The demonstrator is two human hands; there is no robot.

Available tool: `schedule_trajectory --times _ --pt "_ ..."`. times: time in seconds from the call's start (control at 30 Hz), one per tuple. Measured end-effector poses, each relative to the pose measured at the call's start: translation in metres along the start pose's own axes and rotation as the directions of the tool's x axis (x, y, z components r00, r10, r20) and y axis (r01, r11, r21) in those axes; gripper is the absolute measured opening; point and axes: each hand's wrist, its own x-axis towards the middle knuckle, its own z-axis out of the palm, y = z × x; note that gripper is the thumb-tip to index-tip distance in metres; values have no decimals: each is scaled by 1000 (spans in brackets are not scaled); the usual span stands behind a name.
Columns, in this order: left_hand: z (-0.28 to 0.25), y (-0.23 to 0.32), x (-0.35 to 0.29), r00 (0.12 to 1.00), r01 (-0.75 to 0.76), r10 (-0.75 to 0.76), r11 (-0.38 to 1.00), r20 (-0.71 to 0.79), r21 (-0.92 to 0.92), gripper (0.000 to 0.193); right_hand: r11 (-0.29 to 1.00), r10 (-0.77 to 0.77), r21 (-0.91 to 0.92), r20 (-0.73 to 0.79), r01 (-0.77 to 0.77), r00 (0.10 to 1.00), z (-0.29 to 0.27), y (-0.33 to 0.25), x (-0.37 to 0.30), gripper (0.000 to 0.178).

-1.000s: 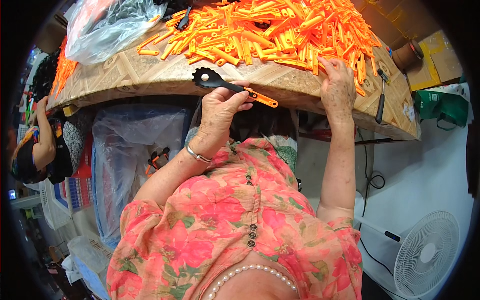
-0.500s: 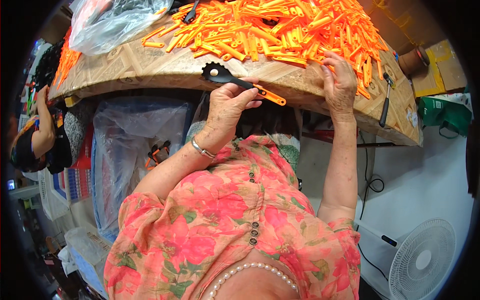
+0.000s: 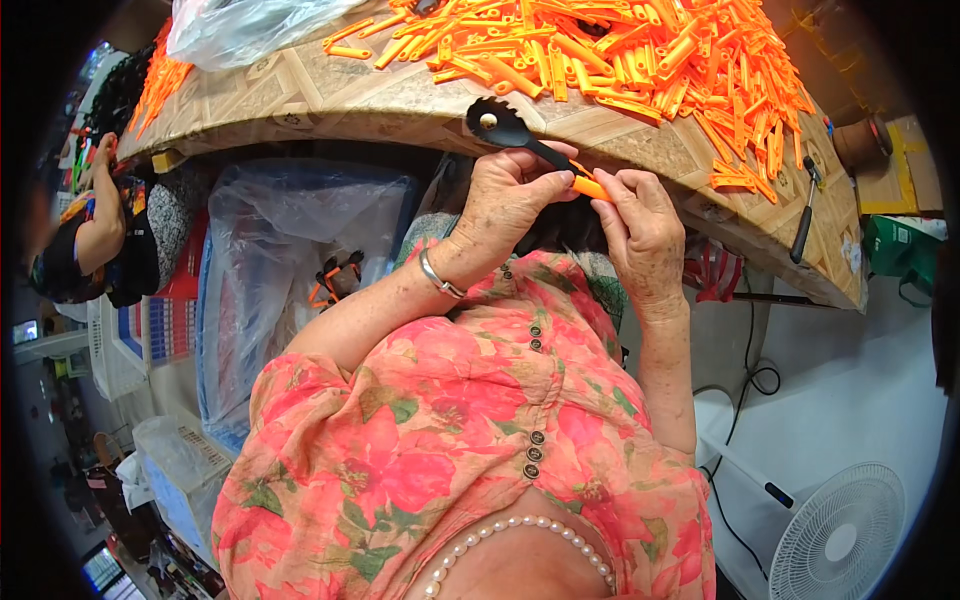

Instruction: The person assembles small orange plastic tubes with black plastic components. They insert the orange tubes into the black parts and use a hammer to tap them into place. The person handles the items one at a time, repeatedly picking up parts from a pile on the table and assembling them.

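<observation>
My left hand (image 3: 506, 200) pinches the black shaft of a pasta server (image 3: 508, 132), whose toothed head with a round hole points up and left above the table's near edge. An orange handle piece (image 3: 588, 187) lies at the lower end of that shaft, between the fingertips of both hands. My right hand (image 3: 645, 235) is closed on its right end. A bit more orange shows just above the piece; my fingers hide how the parts sit together. Beyond my hands, many loose orange handle pieces (image 3: 560, 65) are heaped on the table.
The patterned table (image 3: 290, 100) curves across in front of me. A hammer-like tool (image 3: 803, 220) lies at its right end, a clear plastic bag (image 3: 240, 35) at the far left. Below stands a plastic-lined bin (image 3: 270, 270). A fan (image 3: 840, 540) is at lower right; another person (image 3: 100, 225) sits at left.
My right hand has come from the orange heap to my left hand and now grips an orange handle piece at the server's lower end. In the picture, the server sits farther right.
</observation>
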Motion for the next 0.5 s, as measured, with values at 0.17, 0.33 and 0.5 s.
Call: schedule_trajectory --times 0.17,0.33,0.5 --pt "1 0 -1 1000 -13 12 999 23 38 26 996 13 -82 -83 -20 996 5 -3 -3 27" --pt "2 0 -1 1000 -17 15 994 24 104 26 996 13 -90 -147 -27 989 7 -3 -2 22" --pt "9 -11 -6 991 123 -129 977 -25 -175 25 999 -39 -15 -280 36 959 28 0 -11 21"
